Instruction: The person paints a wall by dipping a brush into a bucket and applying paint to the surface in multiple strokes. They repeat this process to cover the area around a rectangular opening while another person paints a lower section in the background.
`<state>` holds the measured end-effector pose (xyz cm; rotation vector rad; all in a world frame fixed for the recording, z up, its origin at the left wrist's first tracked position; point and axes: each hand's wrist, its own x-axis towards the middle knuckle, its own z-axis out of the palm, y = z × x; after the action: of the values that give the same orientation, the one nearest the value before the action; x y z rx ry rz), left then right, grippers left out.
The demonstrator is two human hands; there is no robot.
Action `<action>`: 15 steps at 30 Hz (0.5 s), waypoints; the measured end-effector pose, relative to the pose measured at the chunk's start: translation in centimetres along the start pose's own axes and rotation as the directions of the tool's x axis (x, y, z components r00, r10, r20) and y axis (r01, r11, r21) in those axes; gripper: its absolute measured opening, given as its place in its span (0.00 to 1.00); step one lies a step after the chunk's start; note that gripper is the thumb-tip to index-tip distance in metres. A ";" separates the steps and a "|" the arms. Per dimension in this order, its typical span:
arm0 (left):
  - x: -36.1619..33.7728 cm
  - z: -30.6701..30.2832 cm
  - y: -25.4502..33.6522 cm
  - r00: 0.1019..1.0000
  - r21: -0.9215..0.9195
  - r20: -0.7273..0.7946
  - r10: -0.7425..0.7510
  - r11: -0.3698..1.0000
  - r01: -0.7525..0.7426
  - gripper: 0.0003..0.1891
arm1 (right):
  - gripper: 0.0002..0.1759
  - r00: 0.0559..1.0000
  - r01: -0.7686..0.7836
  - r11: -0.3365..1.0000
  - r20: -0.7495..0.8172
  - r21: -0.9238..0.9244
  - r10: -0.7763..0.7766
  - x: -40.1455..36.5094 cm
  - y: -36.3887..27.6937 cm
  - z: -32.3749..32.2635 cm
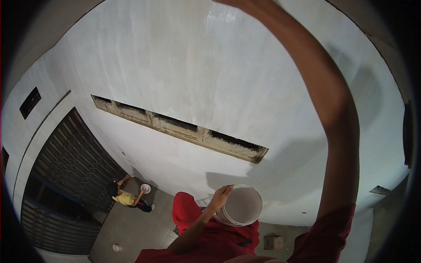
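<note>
One white bucket [245, 204] | left fingers [226, 190] gripping it | right fingers out of frame, can't tell

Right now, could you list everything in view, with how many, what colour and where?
Wall: 1, whitish, across the middle
Long recess: 1, tan with dark gaps, mid-wall
Small openings: 2, dark, far left
Slatted gate: at least 1, dark, left
Co-worker: 1, yellow top, lower left
White container: 1, white, at the co-worker's hand
Floor container: 1, whitish, bottom left
Tiled floor: 1, grey, below
Wall vent: 1, greyish, lower right
Boxy object: 1, brownish, lower right, unclear what
Bucket: 1, whitish, lower centre
Clothing: red, bottom centre
Left grip: 1, bare, on the bucket's rim
Right arm: 1, red-sleeved, reaching up; right grip cut off
</note>
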<state>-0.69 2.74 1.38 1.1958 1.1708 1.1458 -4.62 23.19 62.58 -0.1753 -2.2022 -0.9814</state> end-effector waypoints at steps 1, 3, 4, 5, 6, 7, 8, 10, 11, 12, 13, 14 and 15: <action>0.0 0.0 0.1 1.000 0.020 -0.001 -0.008 1.000 0.008 0.20 | 0.10 0.989 0.121 0.982 -0.065 -0.145 -0.132 -0.8 0.6 2.6; 0.2 0.0 0.0 1.000 0.027 0.000 0.007 1.000 -0.007 0.21 | 0.08 0.993 0.121 0.990 0.008 -0.075 -0.121 -4.0 -1.8 6.1; 0.0 0.0 -0.2 1.000 0.028 -0.002 0.009 1.000 -0.009 0.21 | 0.14 0.974 0.005 0.995 0.227 -0.098 0.017 -5.6 -4.5 6.4; -0.3 -0.1 -0.2 1.000 0.027 -0.008 0.002 1.000 -0.001 0.21 | 0.13 0.984 0.103 0.992 0.154 -0.075 -0.090 -8.4 -5.7 9.3; -0.2 -0.1 0.2 1.000 0.026 -0.015 -0.001 1.000 0.001 0.21 | 0.10 0.957 0.088 0.995 0.282 -0.050 -0.071 -10.0 -7.9 10.0; -0.2 0.0 0.4 1.000 0.019 -0.023 -0.004 1.000 0.005 0.21 | 0.08 0.946 0.073 0.995 0.310 0.060 -0.089 -11.7 -10.0 10.4; -0.3 0.2 0.2 1.000 0.009 -0.026 0.012 1.000 -0.012 0.21 | 0.07 0.934 0.054 0.984 0.339 0.170 -0.110 -13.2 -11.7 10.8; -0.1 0.2 -0.2 0.999 -0.001 -0.027 0.047 0.999 -0.047 0.21 | 0.04 0.843 -0.018 0.926 0.504 0.377 -0.188 -15.3 -14.2 11.6; 0.0 0.1 -0.3 0.999 -0.014 -0.021 0.042 0.999 -0.042 0.21 | 0.04 0.819 -0.117 0.929 0.564 0.350 -0.109 -15.2 -14.2 11.6; 0.3 0.1 -0.3 0.999 -0.030 -0.015 0.038 0.999 -0.039 0.21 | 0.04 0.783 -0.212 0.925 0.621 0.316 -0.032 -14.7 -14.1 11.2; 0.0 0.2 -0.4 1.000 -0.048 -0.009 0.026 0.999 -0.026 0.21 | 0.05 0.735 -0.309 0.909 0.677 0.279 0.042 -14.4 -14.2 10.7; 0.0 0.1 -0.5 1.000 -0.029 -0.006 0.010 1.000 -0.010 0.21 | 0.09 0.717 -0.502 0.815 0.667 0.291 0.203 -13.0 -12.2 10.1; 0.0 0.0 -0.6 1.000 -0.010 -0.002 -0.006 1.000 0.006 0.22 | 0.09 0.921 -0.375 0.836 0.264 0.402 0.286 -13.2 -9.2 12.2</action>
<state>-0.68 2.74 0.82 1.1831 1.1685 1.1475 -5.19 27.24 42.80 -0.4384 -2.4016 -0.2588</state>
